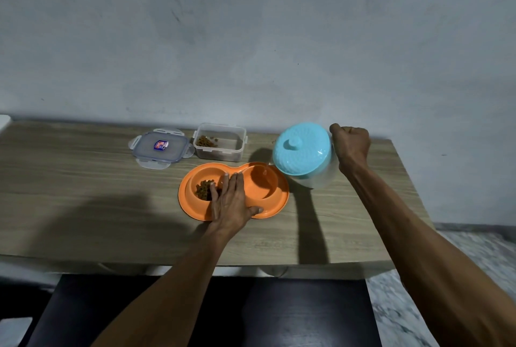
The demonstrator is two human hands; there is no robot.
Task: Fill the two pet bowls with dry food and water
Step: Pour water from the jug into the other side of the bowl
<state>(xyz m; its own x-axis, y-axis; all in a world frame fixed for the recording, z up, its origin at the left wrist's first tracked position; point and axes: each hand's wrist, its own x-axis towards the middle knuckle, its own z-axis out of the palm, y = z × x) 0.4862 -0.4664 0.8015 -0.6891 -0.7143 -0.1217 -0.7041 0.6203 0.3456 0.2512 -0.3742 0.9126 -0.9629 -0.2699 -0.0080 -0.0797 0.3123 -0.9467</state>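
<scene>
Two wells: the orange double pet bowl (277, 202) sits mid-worktop (83, 179). Its left well (192, 179) holds a small heap of kibble (203, 189). No water can be made out in the right well (262, 184).
Left hand: the left hand (230, 204) lies flat with straight fingers across the ridge between the wells, thumb on the near rim. It presses the dish down and holds nothing.
Right hand: the right hand (350, 145) is curled into a fist at the far side of the water jug (311, 177), apparently round a handle that is hidden.
Jug: it is tilted toward the right well, with its spout at the far rim.
Stage: food looks done, and the water pour seems about to begin.
Risk, overshoot: the spout sits at the rim's edge, so a fast tilt could send water onto the worktop.
Risk, soaked food: a surge could cross the low ridge and wet the kibble and the fingers lying there.
Risk, lid: the blue lid (301, 148) leans with the jug. Whether it locks cannot be told, and a loose one could slide off into the dish.
Risk, splash: the open food container (219, 142) and its clip lid (160, 148) stand just behind the dish.
</scene>
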